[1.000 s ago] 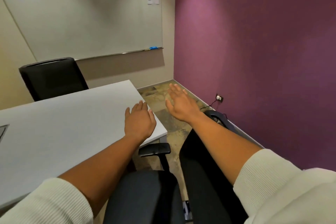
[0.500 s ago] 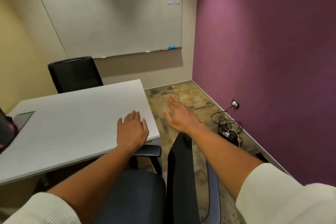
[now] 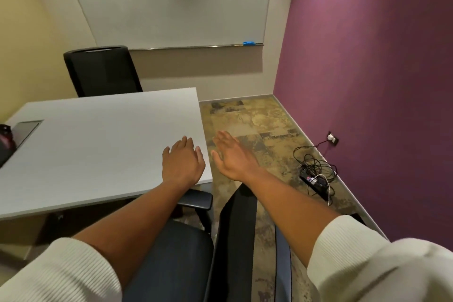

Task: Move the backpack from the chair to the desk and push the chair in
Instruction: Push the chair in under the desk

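Showing the workspace from the head view, largest item first: one pale grey counter (image 3: 98, 144) fills the left half of the scene, its near right corner just below the hands. Its top is mostly bare; a dark rectangular inset (image 3: 25, 130) sits near its left end, probably a cable hatch.

Two black chairs are visible. The near chair (image 3: 176, 260) stands directly under the arms, seat empty, backrest turned edge-on to the right and one armrest (image 3: 196, 200) just under the counter's edge. It appears angled out from the counter, so the pushing-in step is judged not yet done. The far chair (image 3: 103, 71) is tucked behind the counter's far side.

At the extreme left edge lies a dark object with red trim (image 3: 5, 140), cropped by the frame. This is likely the backpack, resting on the counter and not on the chair, though too little shows to be certain.

Two bare hands extend forward on two white-sleeved arms. The left hand (image 3: 182, 164) is spread flat, palm down, over the counter's corner; whether it touches is unclear. The right hand (image 3: 232, 157) is empty, fingers extended, in the air beyond the counter's edge above the floor (image 3: 257, 125). Neither grips anything.

One tangle of cables with a power strip (image 3: 316, 174) lies by the purple wall, clear of the chair's path.
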{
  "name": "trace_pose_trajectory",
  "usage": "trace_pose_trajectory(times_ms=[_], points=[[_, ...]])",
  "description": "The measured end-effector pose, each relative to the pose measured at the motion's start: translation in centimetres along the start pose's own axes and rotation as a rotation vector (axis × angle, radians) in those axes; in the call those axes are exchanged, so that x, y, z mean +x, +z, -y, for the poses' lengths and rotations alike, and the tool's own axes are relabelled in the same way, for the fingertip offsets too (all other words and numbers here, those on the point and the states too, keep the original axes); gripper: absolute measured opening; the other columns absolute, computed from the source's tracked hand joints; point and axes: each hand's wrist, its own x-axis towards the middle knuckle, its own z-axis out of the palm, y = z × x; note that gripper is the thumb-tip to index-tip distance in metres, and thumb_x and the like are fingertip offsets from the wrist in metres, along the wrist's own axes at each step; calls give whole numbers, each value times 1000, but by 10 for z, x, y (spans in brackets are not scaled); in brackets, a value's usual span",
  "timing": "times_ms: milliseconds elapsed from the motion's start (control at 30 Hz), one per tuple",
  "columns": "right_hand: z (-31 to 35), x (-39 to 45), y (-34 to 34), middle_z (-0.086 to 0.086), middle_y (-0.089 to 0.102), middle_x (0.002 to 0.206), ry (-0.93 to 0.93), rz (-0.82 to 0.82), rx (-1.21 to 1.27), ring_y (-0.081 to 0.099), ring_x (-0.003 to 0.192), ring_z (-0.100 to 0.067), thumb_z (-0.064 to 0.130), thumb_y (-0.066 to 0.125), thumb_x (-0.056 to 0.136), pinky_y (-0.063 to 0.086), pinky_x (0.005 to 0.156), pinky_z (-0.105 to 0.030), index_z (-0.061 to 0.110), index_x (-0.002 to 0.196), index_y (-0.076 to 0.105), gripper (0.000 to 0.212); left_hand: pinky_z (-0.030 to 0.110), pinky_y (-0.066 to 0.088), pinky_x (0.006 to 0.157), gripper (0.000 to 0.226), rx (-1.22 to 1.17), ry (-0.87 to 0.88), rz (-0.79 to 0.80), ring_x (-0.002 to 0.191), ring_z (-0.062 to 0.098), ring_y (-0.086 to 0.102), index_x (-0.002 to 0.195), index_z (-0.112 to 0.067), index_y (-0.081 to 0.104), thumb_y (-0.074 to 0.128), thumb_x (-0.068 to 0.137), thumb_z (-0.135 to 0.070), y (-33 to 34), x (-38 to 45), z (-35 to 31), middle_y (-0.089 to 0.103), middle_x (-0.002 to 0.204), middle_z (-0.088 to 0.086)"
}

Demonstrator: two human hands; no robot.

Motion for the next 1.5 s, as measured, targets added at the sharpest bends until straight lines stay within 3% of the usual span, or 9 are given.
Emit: trace_pose_trajectory(times_ms=[267, 467, 700, 1000, 1200, 1500], points=[[9, 54, 36, -10, 19, 164, -185, 112, 52, 11, 152, -21, 30, 35, 105, 9, 122, -37, 6, 151, 32, 52, 45, 21, 118, 54, 43, -214, -30, 145, 22, 29, 149, -9, 35, 25, 103, -35, 6, 8, 12, 34, 156, 9], [7, 63, 46, -6, 15, 165, -386, 251, 84, 8, 152, -19, 33, 32, 105, 8, 123, -38, 9, 153, 27, 54, 46, 25, 117, 54, 70, -480, -91, 143, 23, 32, 148, -8, 38, 28, 102, -35, 11, -19, 10, 37, 155, 9], [-21, 23, 24, -4, 17, 165, -610, 354, 147, 11, 152, -21, 37, 31, 104, 18, 122, -42, 12, 152, 29, 54, 47, 29, 112, 48, 83, -771, -183, 137, 25, 41, 138, -5, 48, 32, 101, -32, 14, -93, -53, 48, 146, 11], [-64, -31, -14, -6, 19, 164, -765, 403, 127, 10, 152, -20, 35, 31, 104, 14, 121, -38, 10, 151, 31, 54, 50, 34, 109, 47, 103, -928, -245, 137, 26, 42, 127, -7, 55, 28, 99, -35, 22, -141, -133, 50, 145, 13], [-65, -47, -24, -4, 16, 165, -783, 412, 138, 7, 152, -17, 37, 30, 105, 11, 121, -37, 11, 153, 28, 55, 48, 29, 113, 49, 104, -943, -275, 139, 25, 37, 140, -7, 46, 31, 101, -33, 19, -166, -157, 44, 150, 11], [-96, -60, -27, -2, 16, 165, -828, 444, 101, 9, 152, -20, 40, 29, 104, 17, 122, -41, 13, 153, 27, 56, 46, 29, 111, 48, 75, -1042, -301, 137, 28, 40, 137, -7, 48, 30, 101, -33, 39, -205, -188, 45, 148, 13]])
